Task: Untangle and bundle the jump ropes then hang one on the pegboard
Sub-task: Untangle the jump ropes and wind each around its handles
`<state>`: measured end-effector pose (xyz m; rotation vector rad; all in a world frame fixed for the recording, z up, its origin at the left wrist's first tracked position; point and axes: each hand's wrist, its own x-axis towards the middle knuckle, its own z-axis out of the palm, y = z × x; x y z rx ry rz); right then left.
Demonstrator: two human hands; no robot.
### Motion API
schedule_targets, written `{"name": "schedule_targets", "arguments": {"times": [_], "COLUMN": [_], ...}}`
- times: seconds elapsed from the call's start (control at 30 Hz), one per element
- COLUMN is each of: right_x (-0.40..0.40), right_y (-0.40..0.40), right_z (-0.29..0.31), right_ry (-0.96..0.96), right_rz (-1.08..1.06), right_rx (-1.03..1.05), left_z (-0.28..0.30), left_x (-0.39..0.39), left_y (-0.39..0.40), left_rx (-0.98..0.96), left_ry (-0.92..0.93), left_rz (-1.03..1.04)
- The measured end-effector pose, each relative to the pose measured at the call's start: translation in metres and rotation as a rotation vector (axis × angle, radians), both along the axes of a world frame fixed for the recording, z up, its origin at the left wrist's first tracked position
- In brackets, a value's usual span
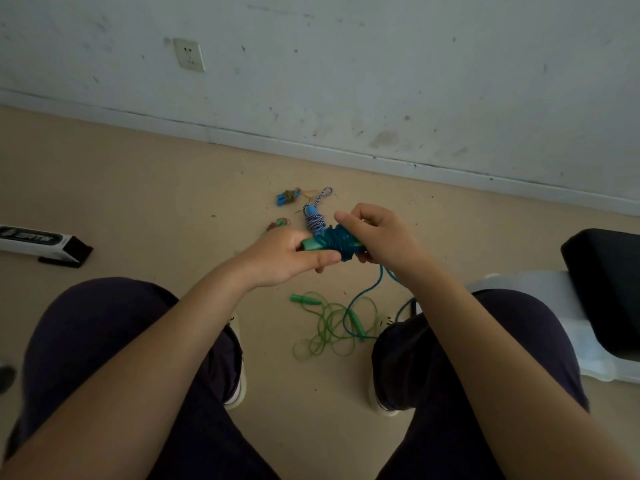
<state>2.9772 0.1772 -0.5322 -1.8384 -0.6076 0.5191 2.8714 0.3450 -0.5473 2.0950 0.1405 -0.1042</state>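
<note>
We observe a seated person with both hands raised above the floor, between the knees. The left hand has its grip closed around the bare end of the green handles, thumb laid along the underside. The right hand has its grip closed on the opposite end of the same bundle, fingers curled over the teal rope, which is wound in many turns around the handles. A loose tail of that rope hangs below the right hand and trails down toward the right knee.

Taking the held bundle as landmark: directly below it on the floor lies a light green jump rope in loose tangled loops, its two green handles apart from each other. Just behind the bundle lies a blue-and-white braided rope, already wound up, with one loop sticking out. Further behind and to the left lies a small blue bundle. Well to the left rests a white-and-black box. Far behind stands the wall, with a socket to the upper left. We cannot see any pegboard.
</note>
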Motion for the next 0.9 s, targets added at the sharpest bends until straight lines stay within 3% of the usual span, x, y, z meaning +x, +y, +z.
{"name": "schedule_targets", "arguments": {"times": [0.2, 0.3, 0.43, 0.53, 0.67, 0.9], "right_x": [0.000, -0.008, -0.018, -0.020, -0.020, -0.015], "right_y": [-0.002, 0.000, 0.005, 0.007, 0.007, 0.007], "right_z": [0.005, 0.003, -0.002, 0.002, 0.003, 0.001], "right_ry": [0.127, 0.194, 0.023, -0.148, -0.303, -0.310], "right_rz": [0.030, 0.077, 0.149, 0.160, 0.207, 0.193], "right_rx": [0.043, 0.039, -0.122, -0.242, -0.333, -0.379], "left_z": [0.002, 0.005, 0.005, 0.002, 0.007, 0.013], "left_x": [-0.001, 0.000, 0.002, 0.000, -0.002, -0.003], "left_y": [-0.001, 0.004, 0.015, 0.015, 0.014, 0.010], "left_rx": [-0.117, -0.207, -0.208, -0.205, -0.339, -0.575], "left_ry": [0.012, -0.054, -0.072, -0.054, -0.075, -0.170], "left_rz": [0.145, 0.359, 0.522, 0.528, 0.474, 0.356]}}
